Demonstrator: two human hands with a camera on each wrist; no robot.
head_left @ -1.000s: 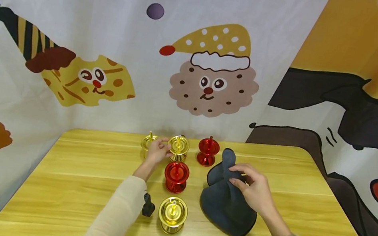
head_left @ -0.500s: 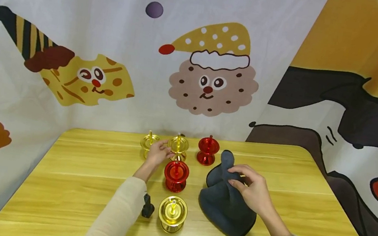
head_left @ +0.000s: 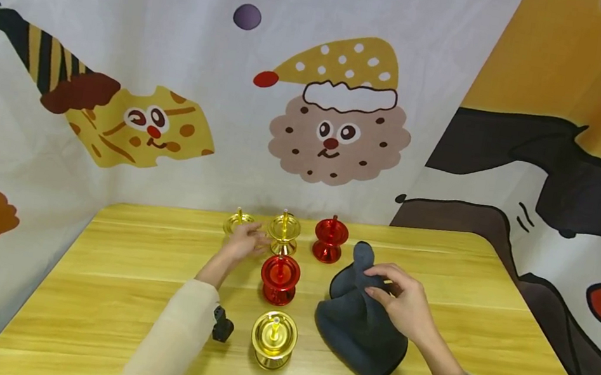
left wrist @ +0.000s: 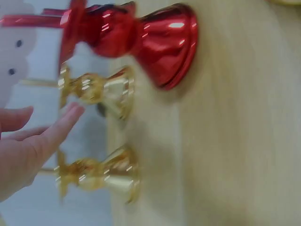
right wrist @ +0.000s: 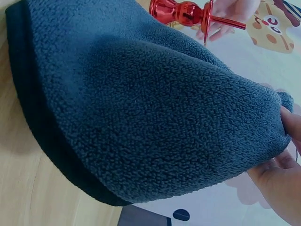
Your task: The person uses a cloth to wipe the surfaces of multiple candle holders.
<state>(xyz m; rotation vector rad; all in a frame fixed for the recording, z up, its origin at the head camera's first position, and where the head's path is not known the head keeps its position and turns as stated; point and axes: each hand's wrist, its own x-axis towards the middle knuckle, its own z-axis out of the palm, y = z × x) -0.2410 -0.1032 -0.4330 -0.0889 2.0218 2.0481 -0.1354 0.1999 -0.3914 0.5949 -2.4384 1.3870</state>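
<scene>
In the head view, my left hand (head_left: 244, 242) hovers with loosely extended fingers between two gold candle holders at the back. One gold candle holder (head_left: 238, 223) is partly hidden behind it; the other gold candle holder (head_left: 284, 229) stands upright to its right. In the left wrist view the fingertips (left wrist: 75, 112) overlap the space near this second holder's stem. Nearer stands a red candle holder (head_left: 280, 274). On the right, my right hand (head_left: 403, 298) pinches a dark blue-grey cloth (head_left: 363, 331) by a gathered fold, its lower part draping down toward the table.
Another red candle holder (head_left: 330, 240) stands at the back, left of the cloth. A third gold candle holder (head_left: 273, 337) is in front, between the forearms. The wooden table (head_left: 136, 292) ends at a cartoon-printed curtain (head_left: 194, 38).
My left hand has drawn back leftward from the back middle gold candle holder, fingers loosening. The right hand keeps pinching the cloth almost in place.
</scene>
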